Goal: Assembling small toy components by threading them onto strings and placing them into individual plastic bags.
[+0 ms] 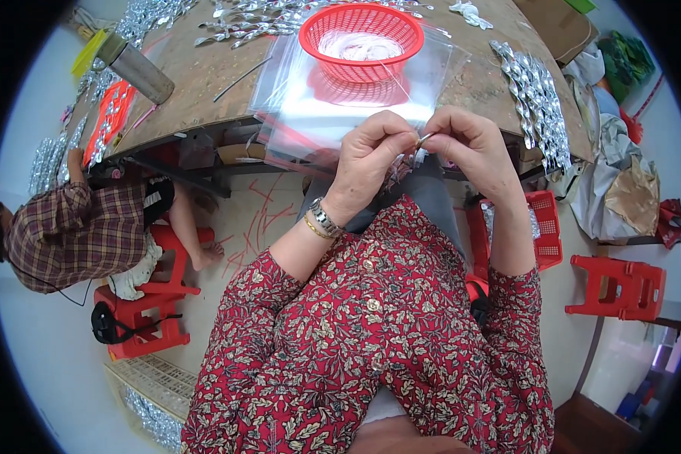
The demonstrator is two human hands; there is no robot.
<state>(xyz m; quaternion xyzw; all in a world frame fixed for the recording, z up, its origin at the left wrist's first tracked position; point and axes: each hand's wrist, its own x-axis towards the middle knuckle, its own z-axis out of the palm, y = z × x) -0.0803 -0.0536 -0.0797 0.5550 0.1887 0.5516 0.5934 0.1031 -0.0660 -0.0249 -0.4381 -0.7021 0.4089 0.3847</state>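
Observation:
My left hand (374,151) and my right hand (471,145) meet over my lap, just off the near table edge. Both pinch a thin pale string (423,140) between thumb and forefinger. Below the left fingertips hangs a small shiny silver piece (401,170), partly hidden by the hand. Beyond my hands a red plastic basket (362,66) holds a coil of white string (359,45), with one strand trailing over its front. The basket stands on a stack of clear plastic sheets or bags (295,98) that overhangs the table edge.
Twisted silver strips (533,102) lie in a bundle at the right of the wooden table (204,60). A metal flask (140,72) stands at the left. Another person (91,227) sits there. Red stools (620,287) and a red crate (541,227) are on the right.

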